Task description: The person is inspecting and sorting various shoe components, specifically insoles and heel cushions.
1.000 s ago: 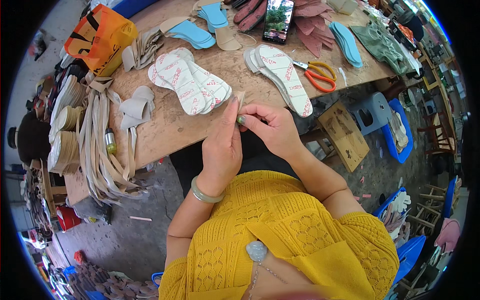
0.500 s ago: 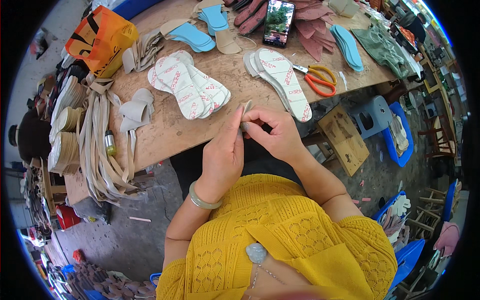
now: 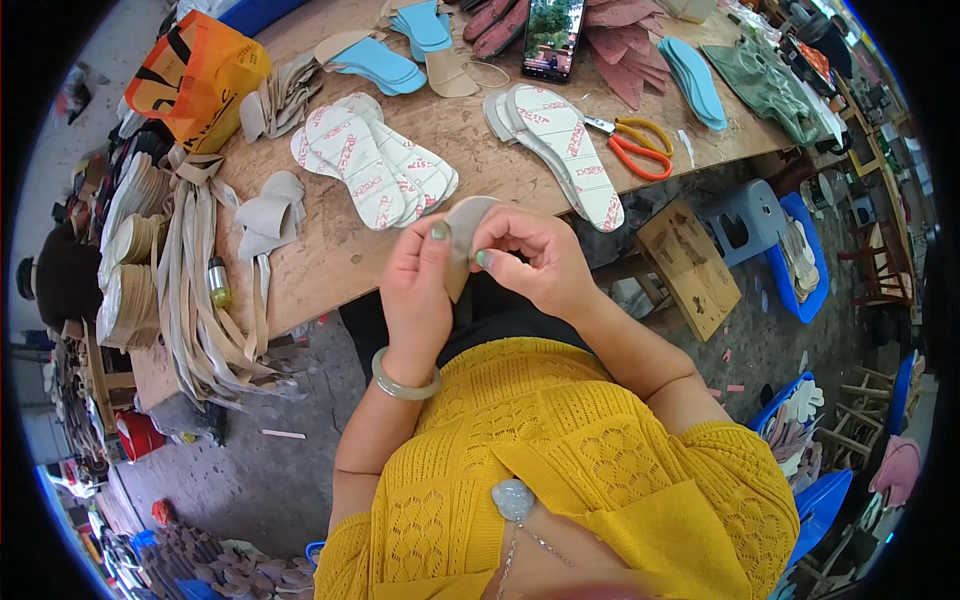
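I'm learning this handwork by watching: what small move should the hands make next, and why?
Probably a light pinch by the right hand at the beige piece's right edge, while the left hand steadies it. The left thumb lies over its left side, and the right thumb and fingertip come together by its right edge; whether they grip it is too small to tell.

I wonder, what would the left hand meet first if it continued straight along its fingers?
Beyond the beige piece it holds, the left hand would probably first meet the left stack of white insoles, though depth makes that uncertain.
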`<state>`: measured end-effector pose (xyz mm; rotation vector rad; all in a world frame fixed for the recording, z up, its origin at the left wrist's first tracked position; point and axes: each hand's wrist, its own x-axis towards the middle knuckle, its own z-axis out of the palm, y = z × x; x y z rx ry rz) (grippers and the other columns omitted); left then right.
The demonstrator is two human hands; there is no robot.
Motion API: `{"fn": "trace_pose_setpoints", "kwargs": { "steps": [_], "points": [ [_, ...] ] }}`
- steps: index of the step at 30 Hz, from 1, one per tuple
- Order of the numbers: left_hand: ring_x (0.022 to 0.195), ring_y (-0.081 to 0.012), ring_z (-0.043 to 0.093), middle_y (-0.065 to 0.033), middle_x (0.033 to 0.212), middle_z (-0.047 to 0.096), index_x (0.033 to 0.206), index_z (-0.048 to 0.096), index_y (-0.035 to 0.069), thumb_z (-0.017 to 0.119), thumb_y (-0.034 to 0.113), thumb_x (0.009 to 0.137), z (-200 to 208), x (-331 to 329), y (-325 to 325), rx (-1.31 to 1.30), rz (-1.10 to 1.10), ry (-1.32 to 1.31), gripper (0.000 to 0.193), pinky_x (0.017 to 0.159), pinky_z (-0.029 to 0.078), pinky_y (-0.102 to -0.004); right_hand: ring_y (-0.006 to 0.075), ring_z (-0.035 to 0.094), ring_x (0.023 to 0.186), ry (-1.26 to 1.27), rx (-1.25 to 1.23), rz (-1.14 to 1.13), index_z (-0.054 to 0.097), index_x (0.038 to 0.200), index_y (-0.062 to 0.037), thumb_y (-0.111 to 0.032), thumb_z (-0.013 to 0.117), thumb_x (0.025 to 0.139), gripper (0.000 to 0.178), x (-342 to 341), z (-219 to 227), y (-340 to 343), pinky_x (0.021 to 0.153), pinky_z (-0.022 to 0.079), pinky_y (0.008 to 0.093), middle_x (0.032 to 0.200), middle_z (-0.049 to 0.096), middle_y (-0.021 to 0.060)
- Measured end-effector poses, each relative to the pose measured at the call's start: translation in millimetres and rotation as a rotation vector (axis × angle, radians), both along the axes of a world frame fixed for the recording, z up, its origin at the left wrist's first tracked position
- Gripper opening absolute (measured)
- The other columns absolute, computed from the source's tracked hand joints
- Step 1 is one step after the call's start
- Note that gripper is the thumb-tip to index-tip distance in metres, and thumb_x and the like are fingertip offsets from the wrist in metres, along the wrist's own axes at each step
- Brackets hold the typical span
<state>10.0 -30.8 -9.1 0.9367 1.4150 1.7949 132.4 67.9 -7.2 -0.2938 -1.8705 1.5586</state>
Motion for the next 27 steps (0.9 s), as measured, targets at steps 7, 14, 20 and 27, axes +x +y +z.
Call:
{"fn": "trace_pose_setpoints", "kwargs": {
  "steps": [7, 14, 20, 27],
  "points": [
    [0.083, -0.0091, 0.059, -0.0021, 0.098, 0.065, 0.112, 0.061, 0.001, 0.053, 0.007, 0.096, -10, 5, 0, 0.127, 0.115, 0.239, 0.019, 0.074, 0.049, -0.0238, 0.0064, 0.058, 0.075, -0.076, -0.074, -0.043, 0.061, 0.093, 0.0030, -0.006, 0.064, 0.087, 0.011, -1, 12, -1, 0.066, 0.046, 0.0190, 0.086, 0.060, 0.0029],
    [0.085, -0.0217, 0.067, -0.0135, 0.108, 0.067, 0.121, 0.060, 0.004, 0.055, 0.000, 0.091, -1, 5, 1, 0.103, 0.179, 0.823, 0.030, 0.074, 0.053, -0.0302, 0.0056, 0.059, 0.072, -0.070, -0.421, 0.044, 0.062, 0.096, 0.0003, -0.011, 0.065, 0.089, 0.014, 0, 10, 2, 0.065, 0.049, 0.0192, 0.082, 0.062, 0.0010],
    [0.081, -0.0183, 0.067, -0.0134, 0.101, 0.068, 0.124, 0.059, 0.004, 0.054, 0.001, 0.093, 4, 11, -1, 0.056, 0.113, 0.744, 0.032, 0.070, 0.052, -0.0280, 0.0059, 0.057, 0.071, 0.021, -0.467, 0.077, 0.061, 0.095, 0.0004, -0.011, 0.063, 0.091, 0.012, 1, 3, 6, 0.066, 0.049, 0.0193, 0.083, 0.061, 0.0009],
    [0.081, -0.0091, 0.060, -0.0071, 0.096, 0.067, 0.120, 0.059, -0.001, 0.052, 0.006, 0.096, 3, 13, -1, 0.020, 0.071, 0.401, 0.026, 0.073, 0.049, -0.0228, 0.0050, 0.057, 0.073, 0.019, -0.188, -0.014, 0.060, 0.094, 0.0025, -0.004, 0.061, 0.089, 0.008, 4, -10, 7, 0.066, 0.049, 0.0192, 0.084, 0.059, -0.0002]
  ]
}}
